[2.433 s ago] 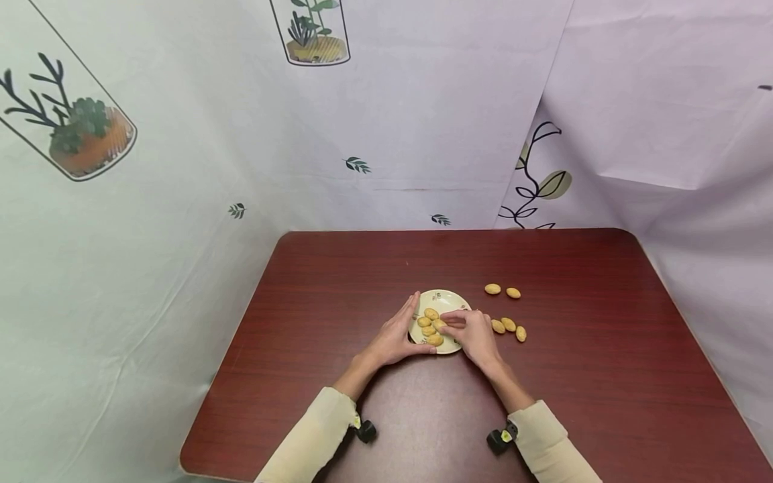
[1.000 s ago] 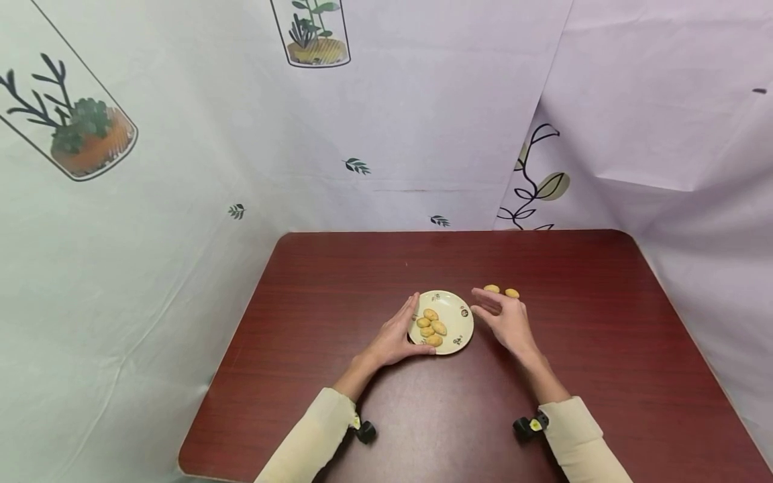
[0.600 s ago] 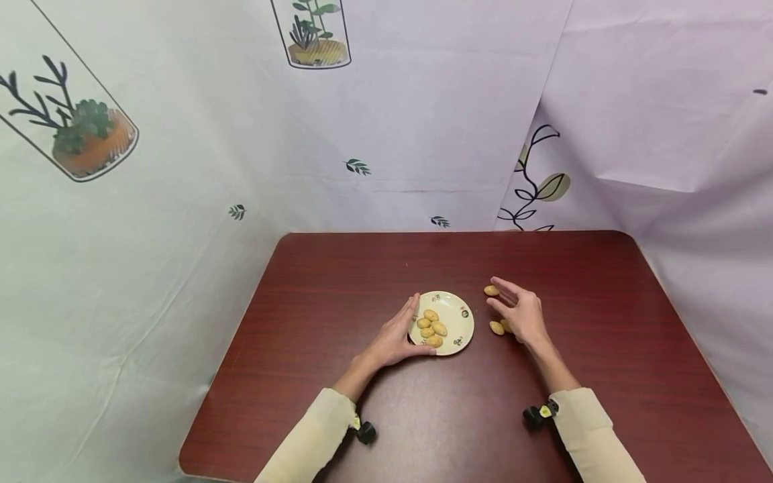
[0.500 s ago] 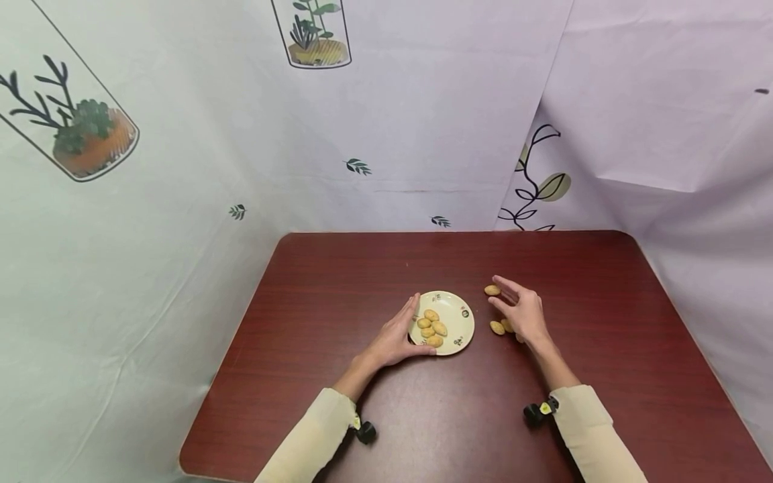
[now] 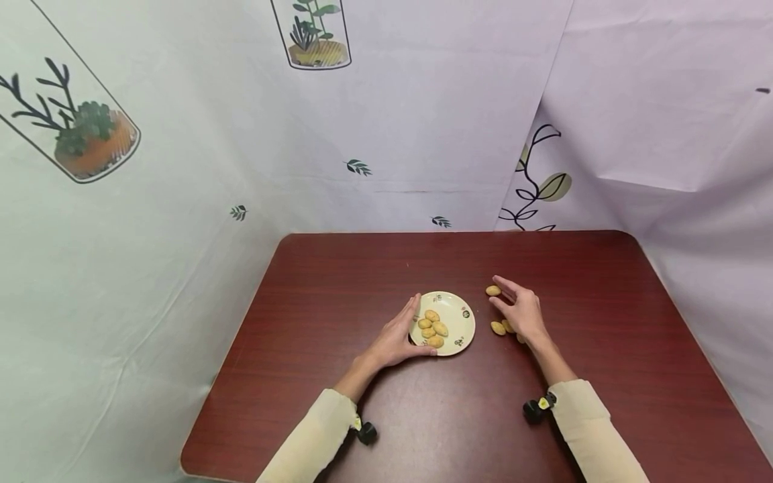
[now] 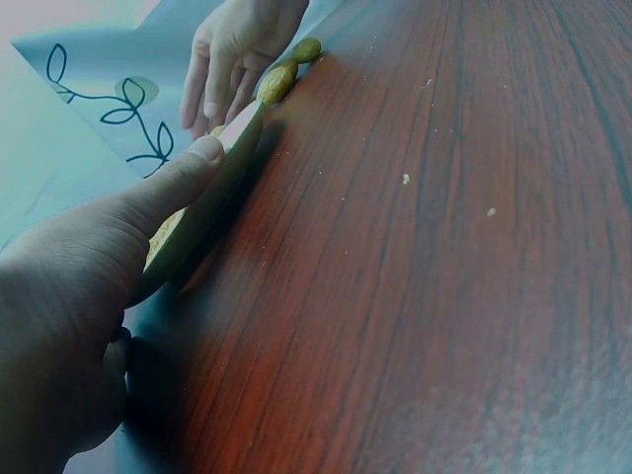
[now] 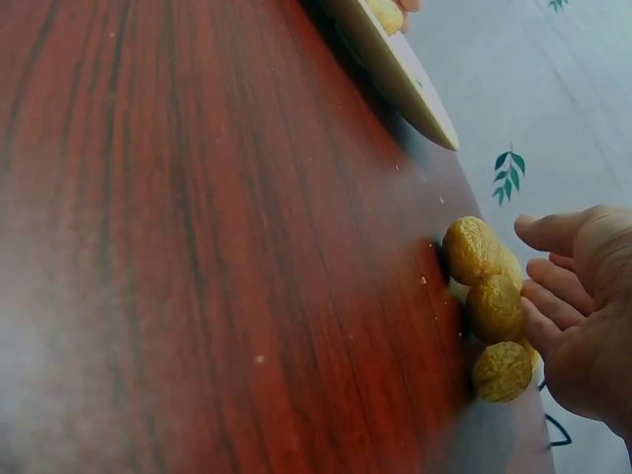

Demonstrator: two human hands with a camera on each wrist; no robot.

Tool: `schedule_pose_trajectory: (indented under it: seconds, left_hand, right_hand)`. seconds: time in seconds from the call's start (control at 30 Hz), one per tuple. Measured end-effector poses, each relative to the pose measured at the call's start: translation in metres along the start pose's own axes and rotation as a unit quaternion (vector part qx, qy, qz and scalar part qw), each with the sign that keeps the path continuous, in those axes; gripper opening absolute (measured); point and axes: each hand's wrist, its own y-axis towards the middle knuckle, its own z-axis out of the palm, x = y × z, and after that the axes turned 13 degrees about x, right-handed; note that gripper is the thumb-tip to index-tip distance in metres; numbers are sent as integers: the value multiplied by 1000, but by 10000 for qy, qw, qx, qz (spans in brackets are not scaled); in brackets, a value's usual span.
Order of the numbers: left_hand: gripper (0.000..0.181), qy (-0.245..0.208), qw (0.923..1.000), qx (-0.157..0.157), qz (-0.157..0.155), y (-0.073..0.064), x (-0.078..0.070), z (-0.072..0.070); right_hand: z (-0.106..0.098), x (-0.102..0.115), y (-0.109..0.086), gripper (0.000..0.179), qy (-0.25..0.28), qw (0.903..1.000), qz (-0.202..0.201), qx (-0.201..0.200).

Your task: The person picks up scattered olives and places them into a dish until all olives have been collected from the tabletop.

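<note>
On the red-brown table (image 5: 314, 376), the left hand (image 5: 394, 341) is holding a plate (image 5: 457, 327), thumb and fingers spread. The right hand (image 5: 524, 314), fingers parted, is hovering near a yellow lump (image 5: 492, 290).

A dark red, wood-grained worktop (image 5: 326, 302) with rounded far corners carries a pale, patterned round plate (image 5: 457, 319). Right of it lie small yellow ovals: one piece (image 5: 493, 290) farther back, a partly hidden group (image 5: 498, 328) nearer. Tiny pale crumbs (image 6: 406, 180) dot the surface.
</note>
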Motion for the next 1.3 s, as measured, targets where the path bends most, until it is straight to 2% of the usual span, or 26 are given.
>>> schedule_pose_trajectory:
  seconds: [0.2, 0.47, 0.8, 1.0, 1.3]
  left_hand:
    - [129, -5, 10000, -35, 45, 0, 0, 0]
    - [129, -21, 10000, -38, 51, -1, -1, 1]
    - [129, -4, 10000, -54, 53, 0, -1, 0]
    - [128, -28, 10000, -40, 74, 0, -1, 0]
    - [129, 12, 10000, -35, 48, 0, 0, 0]
  right_hand:
    - [2, 1, 7, 47, -187, 9998, -25, -72]
    - [6, 1, 12, 46, -101, 9999, 29, 74]
    - [11, -2, 12, 41, -206, 9998, 67, -7]
    - [10, -1, 9, 38, -55, 10000, 79, -9]
    - [11, 1, 6, 37, 71, 9999, -112, -49]
